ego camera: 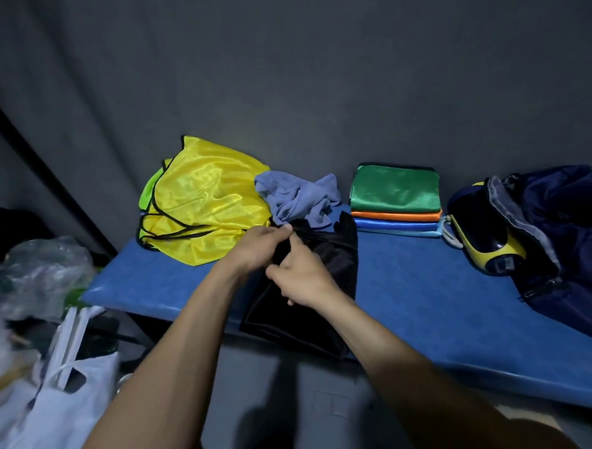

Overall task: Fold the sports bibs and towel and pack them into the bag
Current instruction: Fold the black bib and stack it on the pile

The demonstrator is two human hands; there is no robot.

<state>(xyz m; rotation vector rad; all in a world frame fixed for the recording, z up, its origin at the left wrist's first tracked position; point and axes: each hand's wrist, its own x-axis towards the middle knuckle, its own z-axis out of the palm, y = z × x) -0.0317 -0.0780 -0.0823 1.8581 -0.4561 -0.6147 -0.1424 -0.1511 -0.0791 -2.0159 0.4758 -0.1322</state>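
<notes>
Pinching a black shiny bib (327, 257) at the blue padded desk's (429, 299) front edge, both hands, left (259, 246) and right (302, 279), grip its fabric. Behind lie crumpled yellow bibs (204, 198), a grey-blue towel (296, 196), a folded green-orange-blue stack (396, 198); the navy bag (569, 230) fills the right end.

Yellow bib (204, 198); black bib (320, 257); grey-blue towel (296, 195); navy bag (569, 230)
</notes>
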